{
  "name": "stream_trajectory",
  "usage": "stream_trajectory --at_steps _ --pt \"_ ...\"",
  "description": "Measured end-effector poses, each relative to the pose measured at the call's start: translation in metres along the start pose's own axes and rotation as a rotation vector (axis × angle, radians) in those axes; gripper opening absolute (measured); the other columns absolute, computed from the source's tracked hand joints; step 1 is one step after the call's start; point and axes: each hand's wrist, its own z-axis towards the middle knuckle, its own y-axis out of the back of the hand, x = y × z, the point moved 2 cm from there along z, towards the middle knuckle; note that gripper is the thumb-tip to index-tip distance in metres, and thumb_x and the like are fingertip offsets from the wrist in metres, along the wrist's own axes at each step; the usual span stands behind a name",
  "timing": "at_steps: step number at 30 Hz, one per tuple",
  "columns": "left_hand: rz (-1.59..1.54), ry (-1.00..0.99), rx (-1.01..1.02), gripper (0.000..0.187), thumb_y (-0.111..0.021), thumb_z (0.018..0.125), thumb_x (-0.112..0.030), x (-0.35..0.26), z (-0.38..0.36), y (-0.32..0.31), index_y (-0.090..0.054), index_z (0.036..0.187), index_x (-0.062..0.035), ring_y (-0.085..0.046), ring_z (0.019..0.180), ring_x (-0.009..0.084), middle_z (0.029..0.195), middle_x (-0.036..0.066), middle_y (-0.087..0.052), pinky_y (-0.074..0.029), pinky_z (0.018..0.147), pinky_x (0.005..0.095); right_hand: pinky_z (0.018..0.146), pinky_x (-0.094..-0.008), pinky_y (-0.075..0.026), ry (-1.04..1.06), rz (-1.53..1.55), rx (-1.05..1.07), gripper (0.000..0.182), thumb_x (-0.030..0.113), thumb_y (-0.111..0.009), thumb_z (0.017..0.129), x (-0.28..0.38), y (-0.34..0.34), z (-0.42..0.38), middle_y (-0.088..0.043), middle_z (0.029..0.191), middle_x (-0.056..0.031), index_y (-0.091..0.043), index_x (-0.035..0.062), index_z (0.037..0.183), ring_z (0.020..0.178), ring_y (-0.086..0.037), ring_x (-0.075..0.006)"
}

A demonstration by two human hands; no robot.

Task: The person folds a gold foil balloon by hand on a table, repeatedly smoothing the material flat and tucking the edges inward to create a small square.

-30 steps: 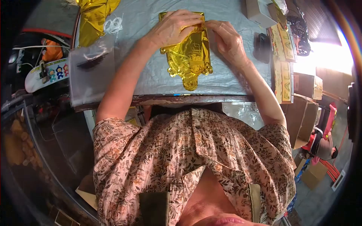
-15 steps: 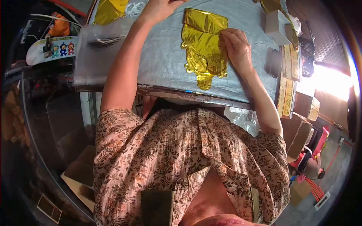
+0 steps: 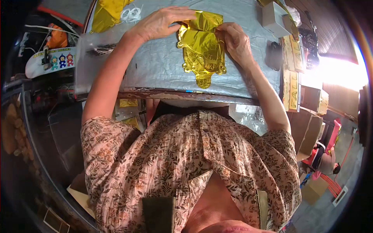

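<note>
A shiny gold foil piece (image 3: 204, 46) with a scalloped edge and a rounded tab at its near end lies on the grey-covered table (image 3: 155, 66). My left hand (image 3: 165, 22) rests at its upper left, fingers stretched over the foil's top part and thumb apart by its left edge. At the right edge, my right hand (image 3: 236, 39) has its thumb and fingertips pinched on the foil. More gold foil (image 3: 108, 14) lies at the table's upper left, beside white string (image 3: 131, 14).
Metal tools (image 3: 104, 49) lie at the table's left. A white box (image 3: 275, 18) and a dark round object (image 3: 275, 56) are on the right. Cardboard boxes (image 3: 307, 132) and a person (image 3: 326, 159) are beyond the right side.
My left hand has come down and right onto the foil's upper left, with its fingers spread. The foil looks slightly shifted and more creased. My right hand remains at its right edge.
</note>
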Motion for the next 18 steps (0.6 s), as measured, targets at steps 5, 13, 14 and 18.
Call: stream_trajectory --at_steps 5,13,14,18 --pt "0.059 -0.068 0.054 0.058 -0.062 0.088 0.002 -0.003 0.012 -0.004 -0.061 0.143 -0.0147 -0.046 0.145 0.0275 0.152 0.004 -0.056 -0.039 0.123 0.0412 0.092 -0.0374 -0.055 -0.116 0.140 0.055 0.033 -0.010 -0.056 0.090 -0.011 0.002 0.001 -0.071 0.113 -0.0111 -0.070 0.0056 0.116 0.106 -0.069 -0.0289" --pt "-0.472 0.421 0.037 0.030 -0.062 0.105 -0.019 0.020 0.015 -0.020 -0.070 0.132 -0.0099 -0.066 0.116 0.0114 0.122 -0.002 -0.075 -0.049 0.106 0.0284 0.104 -0.0410 -0.049 -0.047 0.219 0.115 0.056 -0.009 -0.059 0.083 -0.026 0.025 0.025 -0.069 0.130 -0.0139 -0.064 0.0111 0.135 0.124 -0.062 -0.0313" --pt "-0.469 0.419 0.039 0.030 -0.062 0.105 -0.019 0.025 0.017 -0.022 -0.070 0.132 -0.0099 -0.066 0.116 0.0114 0.122 -0.002 -0.075 -0.049 0.106 0.0284 0.104 -0.0410 -0.049 -0.047 0.220 0.111 0.056 -0.009 -0.059 0.083 -0.033 0.023 0.028 -0.069 0.130 -0.0139 -0.064 0.0111 0.135 0.124 -0.062 -0.0313" --pt "-0.583 0.473 -0.051 0.034 -0.062 0.107 -0.032 0.033 0.025 -0.014 -0.073 0.121 -0.0027 -0.061 0.092 0.0026 0.101 -0.008 -0.072 -0.048 0.089 0.0215 0.094 -0.0354 -0.053 -0.124 0.320 0.177 0.036 0.003 -0.065 0.090 -0.024 0.032 0.045 -0.075 0.114 -0.0093 -0.071 0.0057 0.125 0.105 -0.067 -0.0198"
